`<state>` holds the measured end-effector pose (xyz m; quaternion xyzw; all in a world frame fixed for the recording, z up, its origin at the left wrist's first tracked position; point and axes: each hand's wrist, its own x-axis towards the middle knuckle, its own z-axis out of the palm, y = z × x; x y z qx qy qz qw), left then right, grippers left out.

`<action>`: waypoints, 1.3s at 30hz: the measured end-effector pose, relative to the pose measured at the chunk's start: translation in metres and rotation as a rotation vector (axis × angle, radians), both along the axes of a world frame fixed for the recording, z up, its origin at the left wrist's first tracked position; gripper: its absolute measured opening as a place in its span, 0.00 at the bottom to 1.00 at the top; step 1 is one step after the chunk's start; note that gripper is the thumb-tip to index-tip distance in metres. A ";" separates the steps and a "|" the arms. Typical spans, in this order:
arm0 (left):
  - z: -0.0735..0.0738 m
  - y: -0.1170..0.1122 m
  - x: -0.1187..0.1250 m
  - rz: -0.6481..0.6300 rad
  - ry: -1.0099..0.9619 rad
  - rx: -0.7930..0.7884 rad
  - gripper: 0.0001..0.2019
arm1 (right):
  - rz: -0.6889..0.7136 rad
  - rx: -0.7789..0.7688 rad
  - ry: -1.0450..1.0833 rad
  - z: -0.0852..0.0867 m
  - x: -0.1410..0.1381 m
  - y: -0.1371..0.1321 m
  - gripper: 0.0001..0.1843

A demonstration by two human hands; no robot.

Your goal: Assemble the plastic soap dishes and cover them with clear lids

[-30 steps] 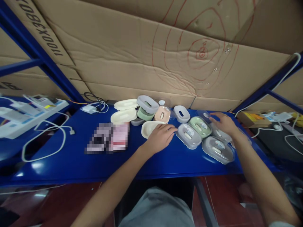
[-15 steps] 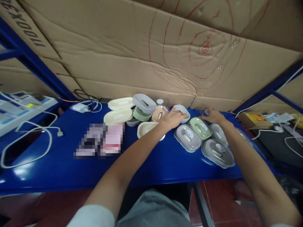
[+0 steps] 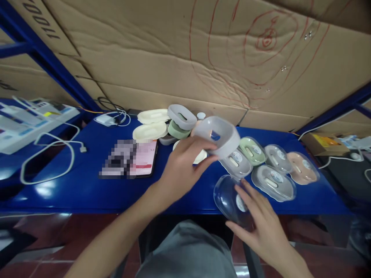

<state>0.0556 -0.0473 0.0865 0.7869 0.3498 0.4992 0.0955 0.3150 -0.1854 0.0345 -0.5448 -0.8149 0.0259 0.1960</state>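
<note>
My left hand (image 3: 182,170) grips a grey oval soap dish (image 3: 228,141) by its near rim, thumb below and fingers above, raised and tilted over the table. A slot shows in the dish's bottom. Lower down, near the table's front edge, my right hand (image 3: 265,224) holds a clear plastic lid (image 3: 224,195) with a round white sticker, fingers on one side and thumb on the other. The lid is apart from the dish. A cream dish (image 3: 200,157) is partly hidden behind my left hand.
Several clear-covered dishes sit at the right, including a green one (image 3: 252,151) and a peach one (image 3: 303,168). Uncovered cream dishes (image 3: 149,132) and a stacked grey dish (image 3: 182,116) lie at the back. Left are a phone (image 3: 145,158), white cable (image 3: 71,162) and power strip (image 3: 62,116).
My left hand has lifted the grey dish off the table toward me. My right hand has come from the back right to the front edge, bringing the clear lid.
</note>
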 end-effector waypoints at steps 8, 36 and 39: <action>-0.078 -0.101 -0.028 0.316 0.070 -0.088 0.05 | 0.037 0.093 -0.043 -0.049 -0.024 0.047 0.29; -0.097 -0.089 -0.054 0.465 0.222 0.026 0.12 | 0.281 0.130 0.070 -0.021 -0.078 0.085 0.13; -0.103 -0.078 -0.042 0.425 0.251 0.001 0.10 | 0.169 0.180 0.100 -0.023 -0.071 0.076 0.20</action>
